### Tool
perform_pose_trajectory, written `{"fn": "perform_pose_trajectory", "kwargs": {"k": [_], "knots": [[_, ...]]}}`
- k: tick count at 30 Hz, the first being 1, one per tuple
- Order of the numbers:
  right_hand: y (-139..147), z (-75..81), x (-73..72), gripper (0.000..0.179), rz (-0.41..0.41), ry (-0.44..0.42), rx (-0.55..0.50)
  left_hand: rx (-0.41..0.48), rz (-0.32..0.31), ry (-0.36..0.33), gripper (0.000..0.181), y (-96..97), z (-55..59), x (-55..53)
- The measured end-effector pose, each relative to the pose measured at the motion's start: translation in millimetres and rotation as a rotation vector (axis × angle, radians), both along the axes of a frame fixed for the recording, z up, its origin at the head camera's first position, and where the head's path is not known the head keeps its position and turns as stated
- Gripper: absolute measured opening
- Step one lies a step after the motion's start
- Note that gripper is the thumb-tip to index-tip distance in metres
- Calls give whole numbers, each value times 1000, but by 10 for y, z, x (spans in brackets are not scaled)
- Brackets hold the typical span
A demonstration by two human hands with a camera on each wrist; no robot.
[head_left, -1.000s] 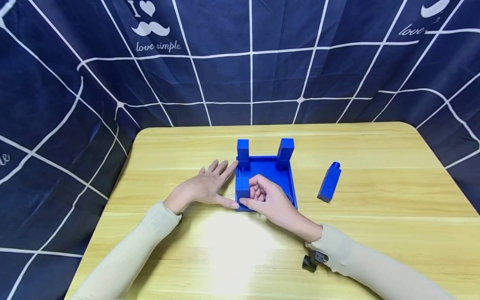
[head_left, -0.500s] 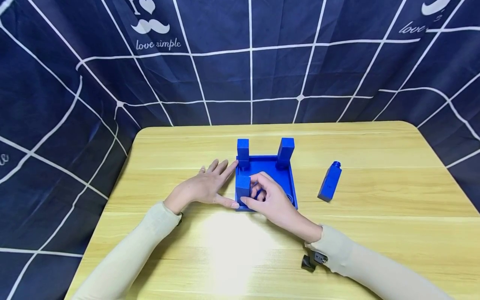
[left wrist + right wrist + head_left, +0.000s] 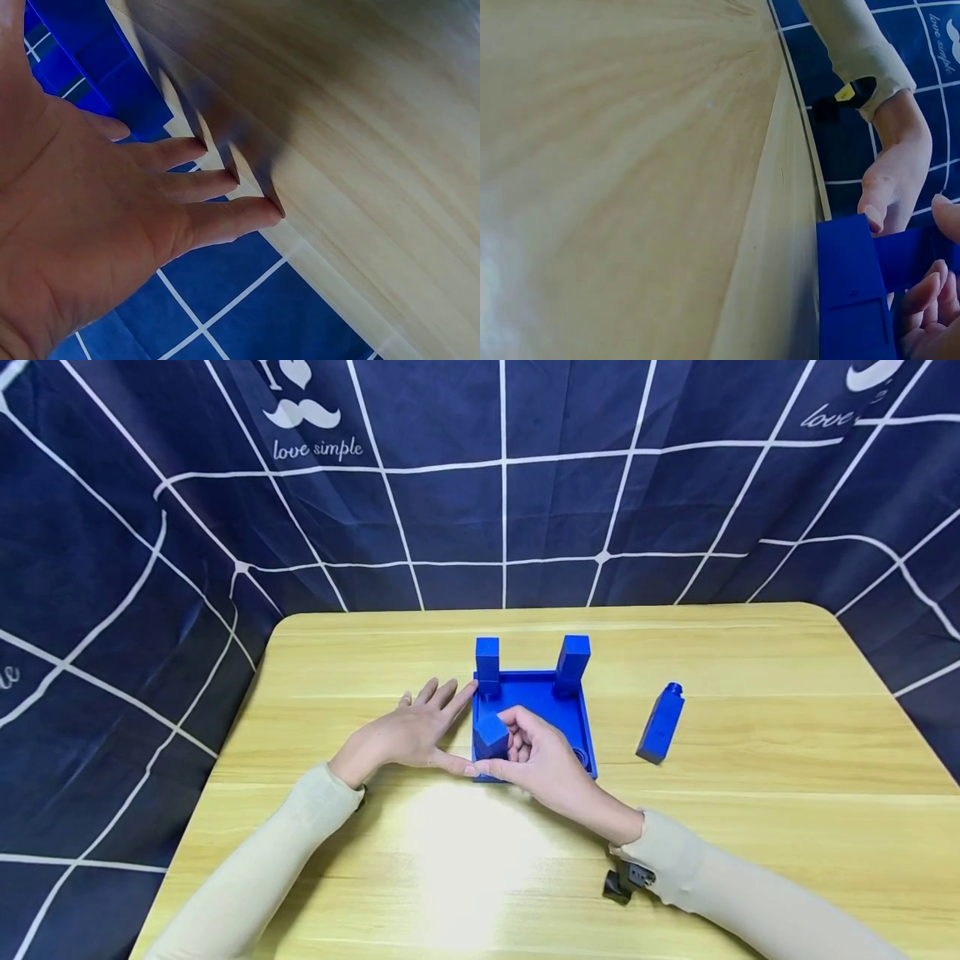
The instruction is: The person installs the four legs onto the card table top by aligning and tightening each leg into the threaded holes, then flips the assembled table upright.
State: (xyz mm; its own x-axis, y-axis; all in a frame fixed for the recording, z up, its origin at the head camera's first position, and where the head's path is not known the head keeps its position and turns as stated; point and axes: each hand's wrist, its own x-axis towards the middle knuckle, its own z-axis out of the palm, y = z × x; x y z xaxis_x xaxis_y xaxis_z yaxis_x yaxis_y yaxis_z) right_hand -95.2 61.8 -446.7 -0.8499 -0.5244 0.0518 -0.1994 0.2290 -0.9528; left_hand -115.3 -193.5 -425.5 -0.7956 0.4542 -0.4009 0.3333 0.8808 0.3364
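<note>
A blue square base with a raised rim [image 3: 591, 739] lies on the table, and two blue square legs stand upright at its far corners, a left leg [image 3: 487, 658] and a right leg [image 3: 573, 658]. At the near left corner my right hand [image 3: 551, 764] pinches a third leg [image 3: 492, 737] between thumb and fingers; its top is turned askew to the base. My left hand [image 3: 405, 735] is spread along the base's left edge, thumb and index finger touching it, the others straight. In the right wrist view the held leg [image 3: 904, 259] meets the base [image 3: 851, 292]; the joint is hidden.
A loose blue leg [image 3: 660, 724] with a threaded end lies on the table to the right of the base. A round socket [image 3: 581, 757] shows at the near right corner. The wooden table [image 3: 787, 718] is bordered by a dark blue grid-patterned cloth [image 3: 442, 518].
The held leg has turned about its upright axis, from square to the base to askew. The right fingers have shifted slightly with it. The left hand has stayed put.
</note>
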Motion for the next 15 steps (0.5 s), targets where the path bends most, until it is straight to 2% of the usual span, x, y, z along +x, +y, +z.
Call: {"fn": "perform_pose_trajectory", "kwargs": {"k": [5,15], "knots": [[15,13,2,31,-10,-10,5,14,0,-1,130,0,-8,-2],[-2,7,13,33,-52,36,38,22,6,-7,130,0,6,3]]}}
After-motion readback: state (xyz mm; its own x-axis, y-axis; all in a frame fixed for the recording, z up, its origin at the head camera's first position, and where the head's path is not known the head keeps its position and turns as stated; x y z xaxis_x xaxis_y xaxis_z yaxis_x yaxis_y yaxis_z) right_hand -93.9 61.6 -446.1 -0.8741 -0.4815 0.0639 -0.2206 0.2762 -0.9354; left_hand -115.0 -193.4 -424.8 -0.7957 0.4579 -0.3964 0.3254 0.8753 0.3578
